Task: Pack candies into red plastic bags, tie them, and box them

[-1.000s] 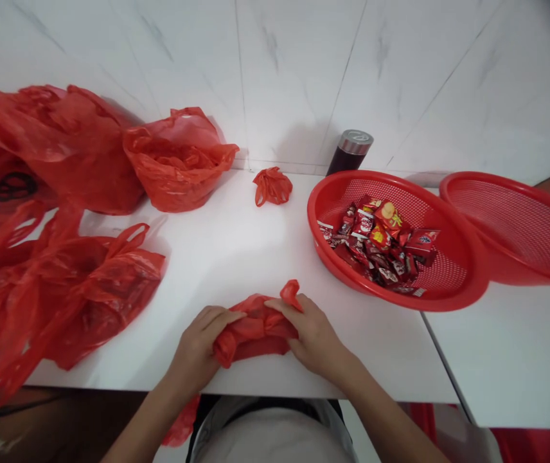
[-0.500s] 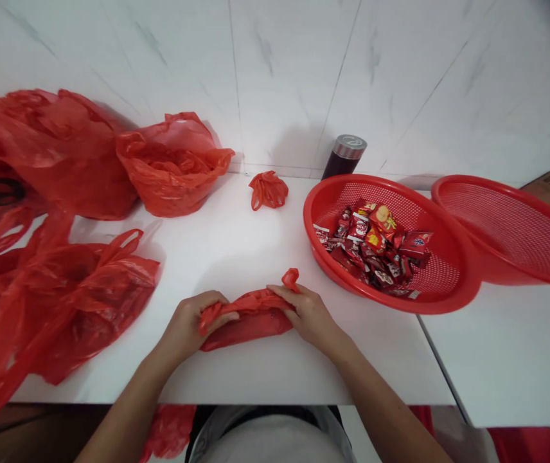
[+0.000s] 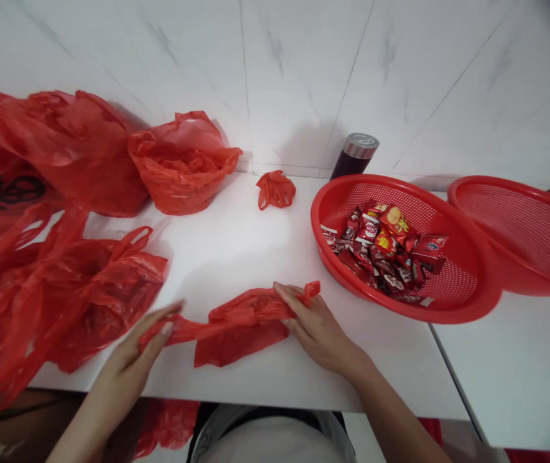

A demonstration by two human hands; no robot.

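Red plastic bag (image 3: 241,328) drawn out across the counter (image 3: 265,379), left hand (image 3: 133,354) pinching its thin end, right hand (image 3: 316,328) closed on the other. Overly hard pull: likely tear or slip, with the right hand near the red mesh basket (image 3: 400,257).

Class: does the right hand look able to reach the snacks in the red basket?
Probably yes: the right hand is beside the red basket with nothing between, but holds a red plastic bag.

Your thin red plastic bag (image 3: 241,328) is glossy and slightly see-through. The counter (image 3: 236,379) has a smooth, shiny white finish. The rigid red plastic basket (image 3: 323,225) has a mesh wall, the snack wrappers (image 3: 369,228) look like shiny foil, and the tumbler lid (image 3: 360,145) is brushed metal.
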